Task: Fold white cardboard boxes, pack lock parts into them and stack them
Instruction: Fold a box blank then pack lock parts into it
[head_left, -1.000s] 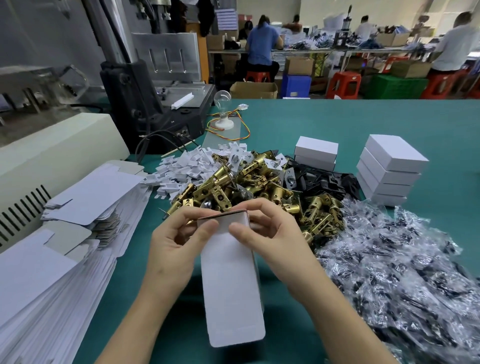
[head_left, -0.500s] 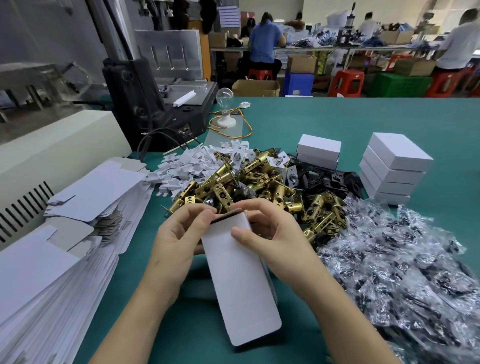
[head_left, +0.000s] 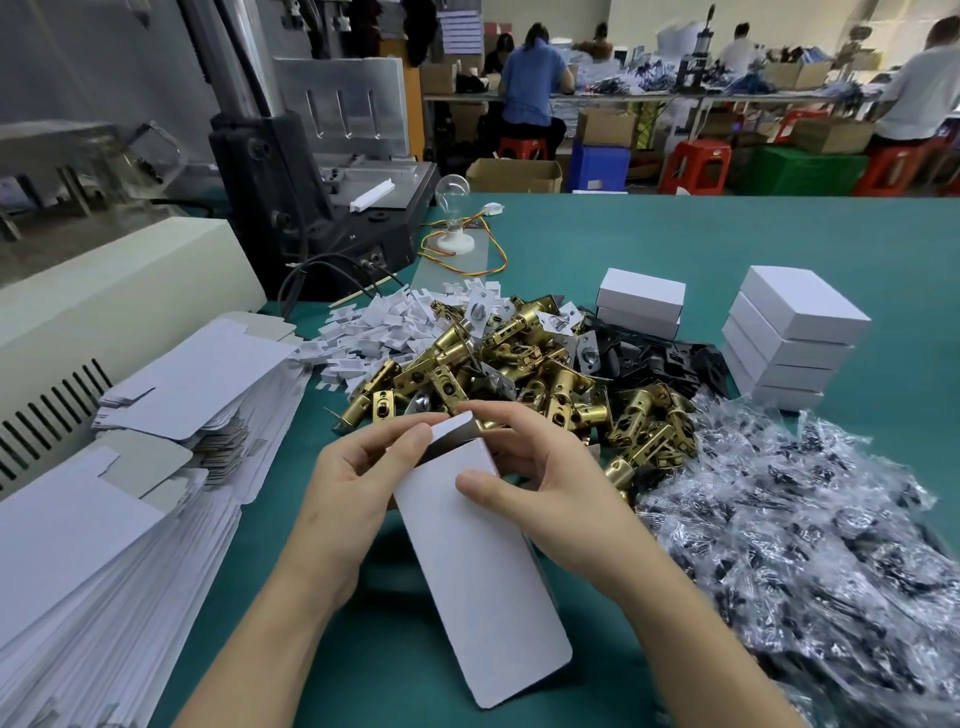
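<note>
A white cardboard box blank (head_left: 483, 566) is held over the green table (head_left: 649, 244), its long flap pointing toward me and its far end opened a little. My left hand (head_left: 358, 488) pinches the far left corner. My right hand (head_left: 540, 478) grips the far right side, thumb pressed on the white face. Just beyond lies a heap of brass lock latches (head_left: 519, 374). Folded white boxes stand in a stack of several (head_left: 789, 338) at the right and a low stack of two (head_left: 641, 301) behind the heap.
Flat box blanks (head_left: 119, 509) are piled at the left beside a cream machine (head_left: 104, 312). Small white card inserts (head_left: 389, 327), black plates (head_left: 660, 358) and clear bagged parts (head_left: 805, 545) surround the heap. A bulb on a wired base (head_left: 454, 218) and a dark press (head_left: 311, 197) stand behind.
The blank has swung so its near end points more to the right, and its far end has opened up, showing a dark gap. Both hands kept their hold on the far end.
</note>
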